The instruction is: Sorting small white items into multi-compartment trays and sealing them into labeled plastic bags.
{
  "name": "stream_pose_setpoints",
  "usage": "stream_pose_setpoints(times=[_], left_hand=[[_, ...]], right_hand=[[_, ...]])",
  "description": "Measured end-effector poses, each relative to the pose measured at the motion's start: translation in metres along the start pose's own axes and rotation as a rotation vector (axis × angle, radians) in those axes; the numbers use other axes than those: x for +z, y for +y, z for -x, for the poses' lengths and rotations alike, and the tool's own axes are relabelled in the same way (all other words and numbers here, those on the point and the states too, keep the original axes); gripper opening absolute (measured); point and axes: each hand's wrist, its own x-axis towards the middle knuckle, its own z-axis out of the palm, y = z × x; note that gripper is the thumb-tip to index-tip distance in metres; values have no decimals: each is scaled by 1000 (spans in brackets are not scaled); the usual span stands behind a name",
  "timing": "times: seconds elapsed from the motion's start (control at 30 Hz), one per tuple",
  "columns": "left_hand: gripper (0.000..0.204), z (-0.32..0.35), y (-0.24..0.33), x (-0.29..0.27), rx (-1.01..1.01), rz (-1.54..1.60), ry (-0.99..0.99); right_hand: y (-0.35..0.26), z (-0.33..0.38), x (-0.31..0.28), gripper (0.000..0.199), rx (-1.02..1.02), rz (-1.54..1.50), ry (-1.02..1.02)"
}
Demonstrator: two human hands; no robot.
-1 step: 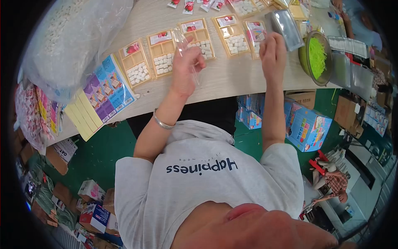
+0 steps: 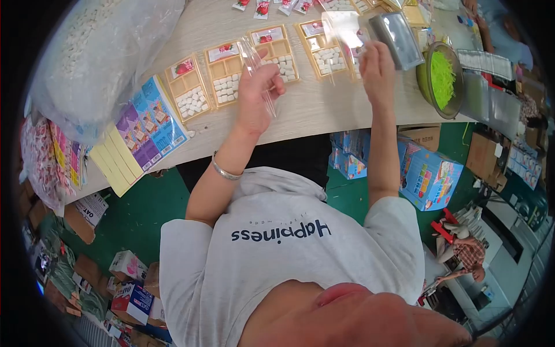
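Note:
My left hand is closed around thin clear plastic covers, held on edge over the trays. In my right hand, the fingers pinch another clear plastic cover, which catches the light. To the right of that cover lies a stack of clear plastic covers. Tan compartment trays stand in a row beneath my hands. They hold small white pillow-shaped pieces and strawberry-printed packets. The raised cover partly veils the trays behind it.
A large clear bag of white pieces stands at the left, beside printed sheets. Strawberry packets lie at the far edge. A bowl of green paper shreds sits right. Blue boxes stand below the table.
The clear cover at my right hand now shows raised to the left of the stack, where it was not distinct before. My right hand has shifted slightly left; my left hand has barely moved.

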Motion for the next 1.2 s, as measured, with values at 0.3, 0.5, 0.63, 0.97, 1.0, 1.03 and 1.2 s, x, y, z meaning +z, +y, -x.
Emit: stream_pose_setpoints(times=[0.3, 0.5, 0.63, 0.97, 1.0, 1.03, 1.2], left_hand=[[61, 10, 20, -15, 58, -14, 6], [63, 45, 34, -40, 94, -95, 29], [56, 50, 26, -53, 53, -68, -3], [25, 11, -29, 35, 129, 38, 59], [25, 7, -31, 37, 141, 22, 22], [27, 2, -33, 39, 154, 6, -13], [38, -15, -14, 48, 332, -236, -71]], right_hand=[[23, -11, 47, 37, -32, 835, 137], [16, 0, 58, 41, -181, 1165, 9], [23, 6, 56, 43, -135, 1247, -26], [-66, 69, 36, 46, 200, -206, -431], [-69, 64, 30, 46, 195, -211, -448], [-73, 53, 21, 43, 205, -187, -446], [-61, -31, -51, 32, -355, 923, 148]])
